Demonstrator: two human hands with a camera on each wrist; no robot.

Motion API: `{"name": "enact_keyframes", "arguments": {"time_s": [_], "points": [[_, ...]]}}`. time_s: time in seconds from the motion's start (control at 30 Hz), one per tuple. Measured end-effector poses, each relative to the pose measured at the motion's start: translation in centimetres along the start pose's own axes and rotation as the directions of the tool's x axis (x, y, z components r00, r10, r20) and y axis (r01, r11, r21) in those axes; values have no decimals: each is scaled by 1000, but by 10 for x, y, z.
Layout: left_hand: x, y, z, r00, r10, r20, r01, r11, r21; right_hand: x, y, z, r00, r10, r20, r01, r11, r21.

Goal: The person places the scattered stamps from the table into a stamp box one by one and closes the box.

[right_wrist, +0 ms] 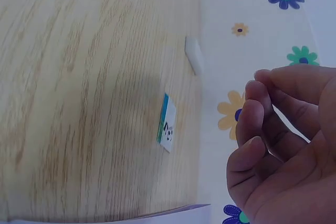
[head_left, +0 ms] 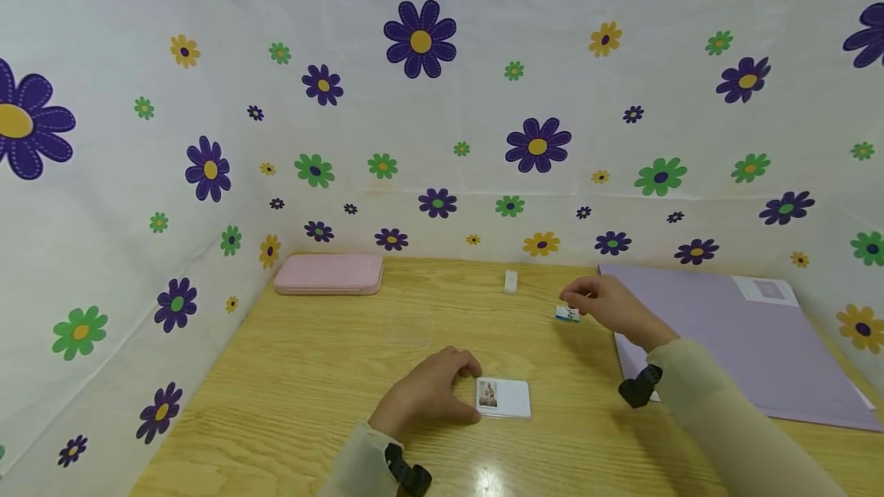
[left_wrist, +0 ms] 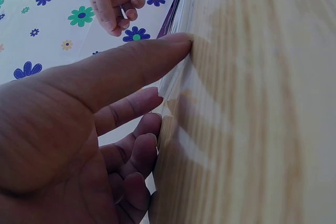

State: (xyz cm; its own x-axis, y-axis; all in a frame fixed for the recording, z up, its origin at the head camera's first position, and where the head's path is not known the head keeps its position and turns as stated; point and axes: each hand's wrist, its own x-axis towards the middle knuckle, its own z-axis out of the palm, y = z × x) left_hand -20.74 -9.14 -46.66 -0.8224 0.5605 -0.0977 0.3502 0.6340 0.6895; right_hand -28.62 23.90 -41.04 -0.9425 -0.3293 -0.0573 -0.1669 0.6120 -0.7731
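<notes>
A white card in a clear holder point(head_left: 512, 398), with a small brownish picture on its left part, lies flat on the wooden table. My left hand point(head_left: 437, 388) steadies it at the left end, the thumb along the near edge and a fingertip at the far corner. In the left wrist view, the thumb point(left_wrist: 142, 66) touches the clear edge. Farther back, my right hand point(head_left: 604, 305) hovers with loosely bent fingers and nothing visible in them. Under it sits a small white, blue and green piece with a black print point(right_wrist: 167, 124), separate from the fingers in the right wrist view.
A small white block point(head_left: 511, 282) lies toward the back. The pink case point(head_left: 329, 274) stands at the back left, with a thin clear sheet point(head_left: 407, 330) in front of it. At the right lies a large purple folder point(head_left: 732, 351). Flowered cloth point(head_left: 470, 98) walls the table.
</notes>
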Motion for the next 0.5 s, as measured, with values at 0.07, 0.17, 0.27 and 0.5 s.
{"name": "enact_keyframes", "arguments": {"time_s": [0.07,0.17,0.27,0.5], "points": [[0,0,1,1000,-3,0,3,1000,-1,2,2,-1,1000,14,0,-14,1000,-16],[-1,1,1,1000,-16,-1,16,1000,2,6,5,-1,1000,25,-5,-25,999,-49],[-1,1,1,1000,-19,-3,19,1000,5,9,7,-1,999,35,-7,-35,997,-69],[-1,1,0,1000,-6,6,6,1000,-1,14,16,2,996,88,-25,-90,994,-63]]}}
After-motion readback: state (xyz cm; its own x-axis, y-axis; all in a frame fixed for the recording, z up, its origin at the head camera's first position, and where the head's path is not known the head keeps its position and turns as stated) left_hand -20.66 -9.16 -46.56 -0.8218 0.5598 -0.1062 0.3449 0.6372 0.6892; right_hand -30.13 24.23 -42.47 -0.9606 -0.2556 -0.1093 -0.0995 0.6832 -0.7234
